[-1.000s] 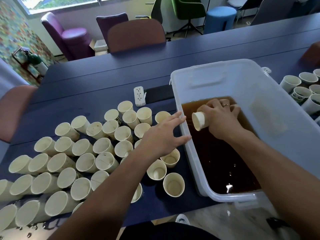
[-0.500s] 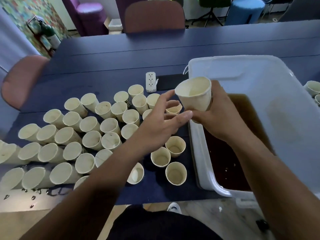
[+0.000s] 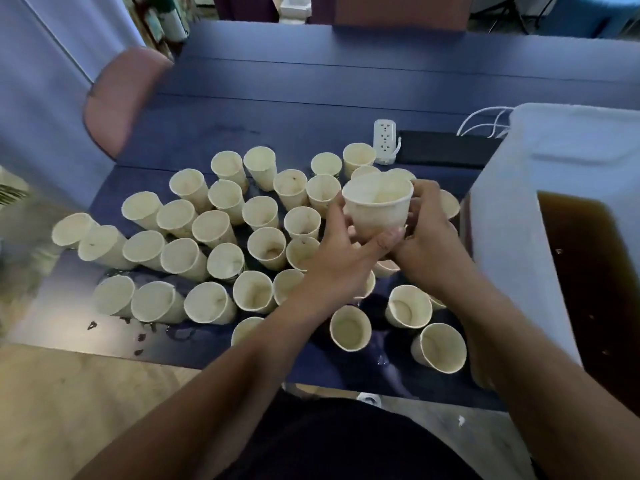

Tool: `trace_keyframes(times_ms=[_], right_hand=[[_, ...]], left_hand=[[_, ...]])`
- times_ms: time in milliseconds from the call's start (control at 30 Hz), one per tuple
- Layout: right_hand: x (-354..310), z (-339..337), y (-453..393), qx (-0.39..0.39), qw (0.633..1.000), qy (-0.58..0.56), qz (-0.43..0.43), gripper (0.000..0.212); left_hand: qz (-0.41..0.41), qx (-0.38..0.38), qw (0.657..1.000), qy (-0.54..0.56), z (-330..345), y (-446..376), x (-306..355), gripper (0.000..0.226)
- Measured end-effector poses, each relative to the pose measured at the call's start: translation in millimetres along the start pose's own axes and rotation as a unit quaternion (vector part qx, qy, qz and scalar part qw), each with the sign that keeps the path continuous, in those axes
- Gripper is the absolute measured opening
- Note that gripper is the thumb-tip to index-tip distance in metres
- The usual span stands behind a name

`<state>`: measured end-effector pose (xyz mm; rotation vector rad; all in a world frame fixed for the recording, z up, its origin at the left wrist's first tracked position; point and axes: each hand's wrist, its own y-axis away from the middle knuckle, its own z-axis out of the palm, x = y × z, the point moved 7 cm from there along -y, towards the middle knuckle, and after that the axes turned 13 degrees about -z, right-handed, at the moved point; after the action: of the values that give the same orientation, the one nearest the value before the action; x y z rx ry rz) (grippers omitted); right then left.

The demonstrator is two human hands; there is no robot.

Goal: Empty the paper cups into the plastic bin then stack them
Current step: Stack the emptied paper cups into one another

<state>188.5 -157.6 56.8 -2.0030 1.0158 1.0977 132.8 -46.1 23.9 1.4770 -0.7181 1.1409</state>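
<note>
Dark blue bench [image 3: 311, 98] fills the view, with a pink chair [image 3: 117, 102] at its far left edge and pale flooring below. No brand, label or writing can be read anywhere.

Both hands hold one cream paper cup [image 3: 377, 204] upright above the bench, mouth facing up, long axis near vertical. The left hand [image 3: 341, 258] curls its fingers round the lower wall and base from the left; the right hand [image 3: 427, 237] wraps the right side, thumb at the rim. The cup looks empty inside.

Half a second ago the right hand alone held this cup beside the bin's edge while the left hand reached toward it; now the left hand grips it too, and the cup sits further left, over the other cups.

Below and to the left, many empty cream paper cups [image 3: 214, 230] crowd the bench, mouths up. A clear plastic bin [image 3: 540, 188] stands at the right, holding dark brown liquid [image 3: 595, 289]. A white power strip [image 3: 384, 142] and a flat black object [image 3: 446, 148] lie behind the cups.
</note>
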Motion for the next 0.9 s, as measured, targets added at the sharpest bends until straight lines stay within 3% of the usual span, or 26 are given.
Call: trace_keyframes(times_ms=[167, 400, 667, 767, 900], right_hand=[[-31.5, 86.6, -28.7, -0.013, 0.999, -0.031, -0.021, 0.067], [-86.3, 220.5, -54.6, -0.17, 0.979, 0.038, -0.104, 0.088], [-105.4, 321.8, -63.3, -0.297, 0.948, 0.03, -0.11, 0.042], [-102.8, 345.0, -65.6, -0.328, 0.936, 0.04, -0.12, 0.027], [-89.3, 383.6, -63.5, -0.361, 0.92, 0.104, -0.114, 0.016]], left_hand=[[-0.011, 0.041, 0.999, 0.034, -89.2, -6.9, -4.0, 0.061], [0.016, 0.197, 0.98, 0.04, -256.7, 13.0, 1.7, 0.064], [0.012, 0.272, 0.961, -0.055, -407.6, 66.2, 0.7, 0.063], [0.013, 0.326, 0.945, -0.027, -440.0, 86.6, -16.0, 0.07], [-0.03, 0.43, 0.902, 0.009, -464.2, 116.9, -78.6, 0.061]])
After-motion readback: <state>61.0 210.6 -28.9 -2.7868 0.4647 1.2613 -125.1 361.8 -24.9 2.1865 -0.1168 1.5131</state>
